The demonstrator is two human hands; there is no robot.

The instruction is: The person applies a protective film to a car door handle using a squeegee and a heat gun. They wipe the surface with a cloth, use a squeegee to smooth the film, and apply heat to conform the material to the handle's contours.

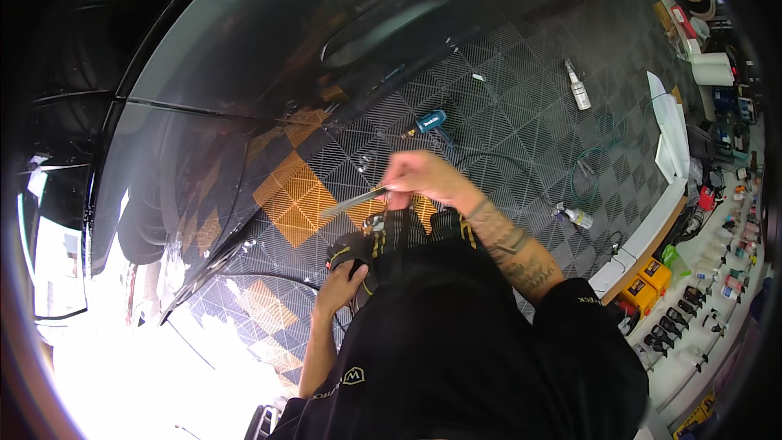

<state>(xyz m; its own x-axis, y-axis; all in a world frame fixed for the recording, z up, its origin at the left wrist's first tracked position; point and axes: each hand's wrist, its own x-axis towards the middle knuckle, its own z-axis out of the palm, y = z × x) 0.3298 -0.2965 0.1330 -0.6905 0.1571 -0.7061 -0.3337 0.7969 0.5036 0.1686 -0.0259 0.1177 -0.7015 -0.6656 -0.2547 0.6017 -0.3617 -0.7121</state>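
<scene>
My right hand (414, 177) is raised over the floor, its fingers pinched on one end of a thin, flat grey strip (352, 203). The strip points left toward the car; whether it is a blade or a piece of film I cannot tell. Lower and to the left, my left hand (342, 285) lies against a dark rounded thing (350, 251) with a yellowish edge, by my leg. Its fingers are partly hidden there. The black car's side panel (244, 41), with a door handle (395, 16), rises on the left and at the top.
On the grey and orange tiled floor (521, 57) lie a teal heat gun (432, 121) with a cord, a spray bottle (577, 85) and another bottle (577, 216). Along the right runs a white workbench (692, 330) with several tools and yellow cases (649, 283).
</scene>
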